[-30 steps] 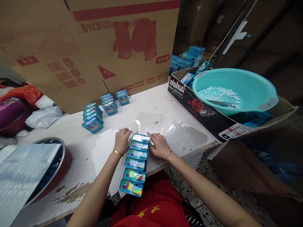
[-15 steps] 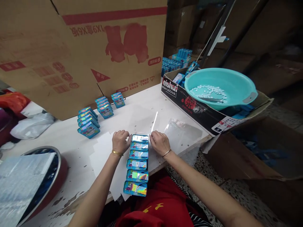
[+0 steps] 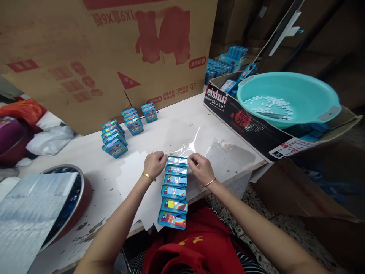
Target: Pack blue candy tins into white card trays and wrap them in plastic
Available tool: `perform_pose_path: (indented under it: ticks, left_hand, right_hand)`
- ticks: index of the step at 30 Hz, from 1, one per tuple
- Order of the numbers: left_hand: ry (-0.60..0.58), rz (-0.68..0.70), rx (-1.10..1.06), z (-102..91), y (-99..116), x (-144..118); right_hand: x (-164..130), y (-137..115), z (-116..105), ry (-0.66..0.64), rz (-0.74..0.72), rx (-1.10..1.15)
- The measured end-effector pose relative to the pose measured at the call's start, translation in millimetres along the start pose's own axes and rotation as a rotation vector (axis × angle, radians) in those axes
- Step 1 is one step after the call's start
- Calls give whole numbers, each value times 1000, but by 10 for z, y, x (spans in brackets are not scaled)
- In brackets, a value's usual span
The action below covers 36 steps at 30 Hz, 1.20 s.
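A row of several small blue tins (image 3: 174, 191) with shiny holographic lids runs from the table's middle toward its near edge. My left hand (image 3: 154, 164) and my right hand (image 3: 201, 168) sit on either side of the far end of the row. Each hand pinches a corner of a clear plastic bag (image 3: 186, 146), whose mouth is lifted over the farthest tin. White paper sheets (image 3: 131, 174) lie under and left of the row.
Three short stacks of blue tins (image 3: 126, 126) stand before a big cardboard box (image 3: 108, 57). A teal basin (image 3: 288, 99) of white pellets rests in a black carton (image 3: 245, 123) at right. More clear bags (image 3: 228, 154) lie nearby. A round metal bowl (image 3: 61, 207) sits left.
Both hands closed on the clear bag and raised its open end over the far tin. The row of tins has stayed in place on the table.
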State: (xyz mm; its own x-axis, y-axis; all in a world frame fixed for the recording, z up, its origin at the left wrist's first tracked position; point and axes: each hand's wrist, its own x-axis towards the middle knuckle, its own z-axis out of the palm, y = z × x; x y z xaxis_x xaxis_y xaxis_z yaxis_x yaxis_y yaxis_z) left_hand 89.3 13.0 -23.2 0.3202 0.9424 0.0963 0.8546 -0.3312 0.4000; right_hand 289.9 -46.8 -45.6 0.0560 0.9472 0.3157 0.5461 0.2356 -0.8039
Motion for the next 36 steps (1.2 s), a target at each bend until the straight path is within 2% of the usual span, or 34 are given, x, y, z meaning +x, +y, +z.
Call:
perform_pose_path:
  ticks: [2, 4, 8, 10, 13, 16, 19, 24, 27, 30, 33, 36]
  left_hand:
    - [2, -48, -16, 6, 11, -5]
    - [80, 43, 83, 8, -3, -21]
    - [245, 355, 288, 21, -93, -109]
    - [314, 435, 305, 41, -142, -171]
    - [420, 484, 275, 74, -186, -246]
    - [495, 529, 244, 86, -204, -291]
    - [538, 552, 225, 77, -221, -342]
    - [507, 550, 186, 79, -264, -469]
    - [409, 382, 179, 131, -278, -508]
    - [254, 216, 163, 219, -284, -473]
    - [149, 151, 151, 304, -289, -411]
    - [127, 128, 168, 340, -287, -408]
  right_hand:
    - [7, -4, 8, 9, 42, 53]
    - [4, -13, 4, 11, 29, 31]
    - [-77, -37, -22, 5, -178, -201]
    - [-145, -39, -25, 7, -287, -316]
    - [-223, -20, -10, 28, -385, -403]
    - [-251, 18, 30, 45, -408, -460]
    - [-262, 53, 86, 50, -335, -495]
    - [-341, 76, 159, 13, -238, -484]
    - [-415, 86, 197, -31, -240, -473]
    - [-451, 128, 245, -36, -170, -479]
    - [-433, 188, 284, -7, -66, -546]
    - [-404, 215, 306, -25, -22, -600]
